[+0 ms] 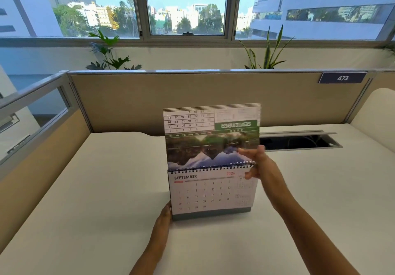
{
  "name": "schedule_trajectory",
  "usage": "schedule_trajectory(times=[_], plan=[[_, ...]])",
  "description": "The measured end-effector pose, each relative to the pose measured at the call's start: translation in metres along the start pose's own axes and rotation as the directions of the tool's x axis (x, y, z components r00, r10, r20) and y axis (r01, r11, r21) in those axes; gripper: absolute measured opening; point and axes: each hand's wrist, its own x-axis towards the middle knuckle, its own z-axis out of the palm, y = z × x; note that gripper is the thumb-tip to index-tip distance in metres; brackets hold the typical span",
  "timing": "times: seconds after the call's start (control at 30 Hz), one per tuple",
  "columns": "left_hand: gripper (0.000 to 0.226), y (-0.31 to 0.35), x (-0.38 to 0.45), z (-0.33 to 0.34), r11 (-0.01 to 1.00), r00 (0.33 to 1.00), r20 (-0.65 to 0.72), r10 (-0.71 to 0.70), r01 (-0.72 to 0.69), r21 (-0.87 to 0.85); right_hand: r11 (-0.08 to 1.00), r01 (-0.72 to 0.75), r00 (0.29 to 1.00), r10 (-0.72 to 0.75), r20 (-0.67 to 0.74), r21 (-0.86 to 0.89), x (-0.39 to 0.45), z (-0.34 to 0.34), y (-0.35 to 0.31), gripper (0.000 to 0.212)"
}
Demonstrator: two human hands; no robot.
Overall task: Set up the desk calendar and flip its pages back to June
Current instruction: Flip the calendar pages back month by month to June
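A spiral-bound desk calendar point(211, 193) stands upright on the white desk point(85, 200), its front page reading SEPTEMBER 2026. A stack of flipped pages point(211, 138) stands straight up above the black spiral, showing an upside-down September grid and a mountain photo. My right hand point(259, 165) pinches the right edge of those raised pages just above the spiral. My left hand point(165, 217) rests against the lower left corner of the calendar's grey base, steadying it.
A beige partition point(213, 88) with a "473" tag point(342, 78) runs behind the desk. An open cable slot point(299, 142) lies in the desk behind the calendar on the right. Potted plants point(109, 54) stand beyond the partition under the window.
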Motion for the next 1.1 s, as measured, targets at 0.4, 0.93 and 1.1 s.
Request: schedule_trajectory(times=[0.4, 0.93, 1.1], plan=[[0.029, -0.002, -0.008, -0.004, 0.998, 0.997, 0.048, 0.060, -0.059, -0.009, 0.985, 0.030, 0.937, -0.086, -0.339, -0.167, -0.017, 0.008, 0.052, 0.059], [0.032, -0.007, -0.004, -0.003, 0.998, 0.997, 0.040, 0.062, -0.062, -0.004, 0.965, -0.257, 0.963, 0.251, -0.100, -0.049, -0.053, 0.021, 0.080, 0.059], [0.045, -0.008, -0.006, -0.004, 0.998, 0.997, 0.052, 0.060, -0.059, -0.020, 0.983, -0.160, 0.976, 0.144, -0.160, -0.091, -0.066, 0.015, 0.077, 0.053]])
